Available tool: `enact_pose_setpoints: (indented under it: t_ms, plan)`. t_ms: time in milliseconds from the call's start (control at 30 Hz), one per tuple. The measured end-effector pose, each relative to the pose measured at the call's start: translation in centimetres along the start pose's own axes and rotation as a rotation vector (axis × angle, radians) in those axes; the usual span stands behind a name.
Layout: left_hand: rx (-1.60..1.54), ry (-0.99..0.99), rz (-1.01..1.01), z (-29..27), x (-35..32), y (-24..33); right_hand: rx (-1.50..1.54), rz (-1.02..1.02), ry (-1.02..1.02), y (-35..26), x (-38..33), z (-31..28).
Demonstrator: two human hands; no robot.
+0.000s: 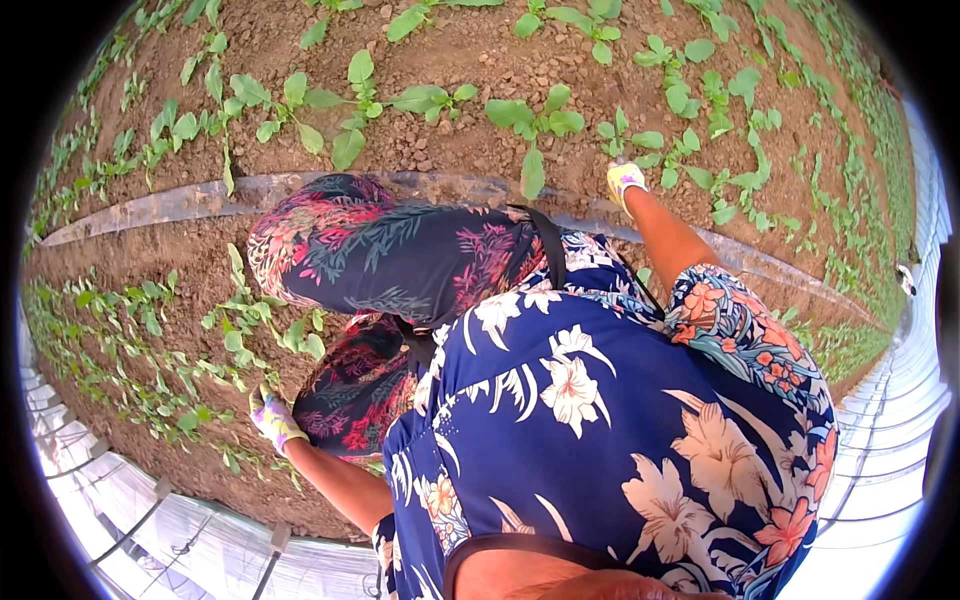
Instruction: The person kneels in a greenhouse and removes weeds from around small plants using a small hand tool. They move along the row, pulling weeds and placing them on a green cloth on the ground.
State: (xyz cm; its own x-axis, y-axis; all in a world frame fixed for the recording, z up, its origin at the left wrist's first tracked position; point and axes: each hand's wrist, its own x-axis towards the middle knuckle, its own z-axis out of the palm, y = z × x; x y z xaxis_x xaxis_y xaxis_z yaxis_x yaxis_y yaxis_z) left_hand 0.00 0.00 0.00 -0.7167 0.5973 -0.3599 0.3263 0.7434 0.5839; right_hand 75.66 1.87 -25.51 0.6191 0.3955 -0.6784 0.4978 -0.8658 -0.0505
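My right hand (626, 182), in a pale yellow patterned glove, reaches out over the planted soil beyond the grey strip. Its fingers are closed round a small hand tool with a thin grey blade (619, 153), whose tip is among leaves; the handle is hidden in the glove. Close by grows a leafy green seedling (648, 140). At lower left, my left hand (274, 418), in a similar glove, is low beside my knee with its fingers apart. Green seedlings (243, 335) stand just past its fingertips, and nothing shows in its grasp.
A grey plastic strip (180, 207) curves across the soil beside my legs. Rows of seedlings (350, 110) fill the bed beyond it, and more plants (130, 320) grow at left. Translucent sheeting (190, 530) on a frame borders the lower left; pale sheeting (880, 440) runs along the right.
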Motion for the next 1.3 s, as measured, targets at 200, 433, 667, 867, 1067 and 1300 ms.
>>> enact_pose_setpoints:
  t_ms: [200,433,667,867,1067,1300]
  plan:
    - [-0.029,-0.018,-0.002,0.7,-0.8,0.8,0.563,0.06,0.282,-4.1,-7.7,-4.6]
    - [-0.048,-0.015,-0.001,0.2,-0.4,0.1,0.085,-0.017,0.062,-2.9,-5.3,-3.7]
    - [-0.043,0.003,-0.028,0.3,-0.1,0.4,-0.053,-0.089,0.212,-3.6,-5.7,-2.6]
    - [-0.028,-0.011,-0.04,0.5,-0.1,0.1,0.484,-0.026,0.335,-2.2,-4.0,-1.9]
    - [-0.073,0.018,0.007,-1.0,0.1,-1.0,0.318,-0.222,0.409,-9.0,-10.3,-6.3]
    - [-0.087,0.014,0.04,0.2,0.0,-1.1,-0.013,-0.16,0.207,-7.7,-6.7,-6.0]
